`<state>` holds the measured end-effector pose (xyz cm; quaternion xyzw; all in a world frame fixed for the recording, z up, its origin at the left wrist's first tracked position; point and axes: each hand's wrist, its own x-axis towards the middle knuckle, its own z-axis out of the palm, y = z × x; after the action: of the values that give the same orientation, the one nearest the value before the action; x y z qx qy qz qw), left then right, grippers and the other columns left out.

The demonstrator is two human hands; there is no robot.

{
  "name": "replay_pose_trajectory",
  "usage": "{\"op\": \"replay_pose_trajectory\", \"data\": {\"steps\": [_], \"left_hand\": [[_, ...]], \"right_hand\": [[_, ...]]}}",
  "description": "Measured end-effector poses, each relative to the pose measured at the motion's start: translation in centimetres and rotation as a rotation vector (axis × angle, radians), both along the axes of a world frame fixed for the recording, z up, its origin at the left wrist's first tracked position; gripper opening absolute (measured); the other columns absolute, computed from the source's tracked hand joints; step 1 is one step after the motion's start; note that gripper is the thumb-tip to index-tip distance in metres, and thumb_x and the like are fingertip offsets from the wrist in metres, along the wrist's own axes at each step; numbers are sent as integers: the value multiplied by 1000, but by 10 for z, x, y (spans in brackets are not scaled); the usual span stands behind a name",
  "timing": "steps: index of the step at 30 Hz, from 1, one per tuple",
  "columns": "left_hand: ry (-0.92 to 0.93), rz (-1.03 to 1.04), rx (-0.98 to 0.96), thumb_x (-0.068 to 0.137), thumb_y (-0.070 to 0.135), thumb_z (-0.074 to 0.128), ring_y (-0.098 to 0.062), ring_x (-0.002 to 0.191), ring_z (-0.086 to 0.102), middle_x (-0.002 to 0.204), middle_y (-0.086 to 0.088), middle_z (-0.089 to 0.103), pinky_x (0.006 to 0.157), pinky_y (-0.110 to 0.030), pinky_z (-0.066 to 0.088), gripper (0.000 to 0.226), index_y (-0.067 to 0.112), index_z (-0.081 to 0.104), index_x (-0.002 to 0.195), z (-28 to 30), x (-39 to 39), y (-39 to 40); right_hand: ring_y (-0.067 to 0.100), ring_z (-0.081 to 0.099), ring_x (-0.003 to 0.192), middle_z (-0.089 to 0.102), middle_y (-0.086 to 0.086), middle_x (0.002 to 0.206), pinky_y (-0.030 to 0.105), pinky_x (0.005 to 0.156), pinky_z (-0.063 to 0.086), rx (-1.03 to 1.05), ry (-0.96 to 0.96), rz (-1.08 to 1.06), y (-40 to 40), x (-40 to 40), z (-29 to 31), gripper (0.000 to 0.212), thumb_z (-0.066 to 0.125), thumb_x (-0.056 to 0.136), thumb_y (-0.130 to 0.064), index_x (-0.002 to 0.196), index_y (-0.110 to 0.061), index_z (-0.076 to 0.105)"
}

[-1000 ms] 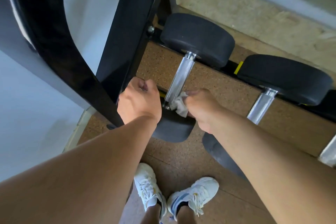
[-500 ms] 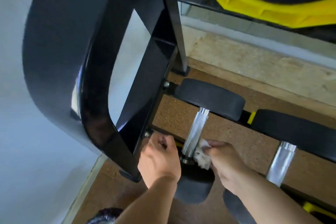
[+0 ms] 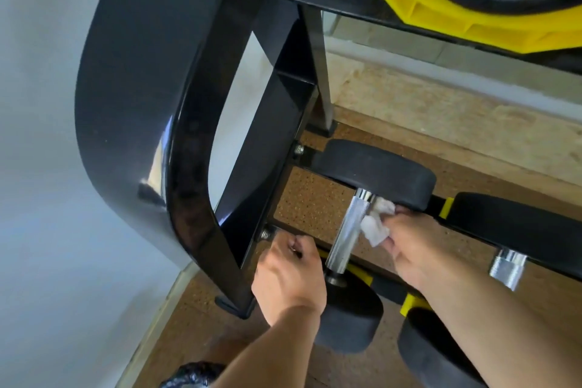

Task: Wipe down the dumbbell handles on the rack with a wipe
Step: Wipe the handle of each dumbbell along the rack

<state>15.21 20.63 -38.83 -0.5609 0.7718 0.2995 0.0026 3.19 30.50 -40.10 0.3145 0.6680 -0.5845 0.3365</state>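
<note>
A black dumbbell lies on the lowest rack rail, its chrome handle (image 3: 348, 230) running between two round rubber heads. My right hand (image 3: 415, 246) pinches a crumpled white wipe (image 3: 376, 220) against the handle's right side near the far head (image 3: 374, 173). My left hand (image 3: 289, 274) grips the front rail of the rack (image 3: 271, 186) just left of the handle, fingers curled over its edge. A second dumbbell's chrome handle (image 3: 507, 264) shows to the right, partly hidden by my right forearm.
The rack's curved black side frame (image 3: 151, 123) fills the left. A yellow cradle (image 3: 472, 19) holding a dumbbell sits on the upper shelf, top right. Cork-like flooring lies below, a pale wall to the left and a black object (image 3: 189, 375) at the bottom edge.
My right hand has slid the wipe along the handle from the near end to the far head. The view has tilted upward, revealing the upper shelf. My left hand stays on the rail.
</note>
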Motion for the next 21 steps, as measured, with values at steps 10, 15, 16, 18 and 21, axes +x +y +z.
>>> {"op": "replay_pose_trajectory", "data": {"steps": [10, 15, 16, 18, 21], "left_hand": [[17, 6, -6, 91, 39, 46, -14, 64, 57, 65, 7, 58, 68, -37, 54, 25, 27, 52, 69, 1, -1, 2], [16, 7, -2, 91, 38, 45, -14, 64, 57, 65, 6, 58, 68, -36, 54, 26, 26, 51, 70, 1, 0, 0], [15, 4, -3, 91, 38, 45, -15, 64, 57, 65, 6, 58, 67, -36, 54, 26, 25, 51, 70, 0, 0, 0], [12, -5, -8, 92, 39, 46, -16, 65, 57, 65, 6, 57, 67, -36, 53, 26, 25, 51, 70, 1, -1, 0], [2, -21, -1, 92, 39, 44, -16, 65, 57, 66, 7, 57, 68, -36, 53, 25, 26, 50, 71, 1, 0, -1]], "right_hand": [[9, 67, 81, 69, -1, 93, 26, 83, 55, 130, 6, 465, 12, 36, -1, 24, 58, 93, 0, 97, -21, 69], [12, 65, 99, 67, -3, 124, 27, 81, 52, 172, 224, 239, -10, 24, 3, 44, 65, 89, 0, 125, -25, 64], [8, 62, 96, 64, -4, 127, 25, 82, 51, 214, 219, 411, -7, 35, 2, 52, 65, 88, 0, 134, -23, 57], [-1, 60, 80, 69, -4, 111, 18, 76, 53, 258, 165, 730, 6, 54, 11, 37, 58, 93, 1, 118, -25, 66], [-8, 59, 69, 71, -9, 109, 7, 53, 45, 289, 395, 884, 25, 57, 27, 38, 51, 97, -3, 118, -30, 68]]}}
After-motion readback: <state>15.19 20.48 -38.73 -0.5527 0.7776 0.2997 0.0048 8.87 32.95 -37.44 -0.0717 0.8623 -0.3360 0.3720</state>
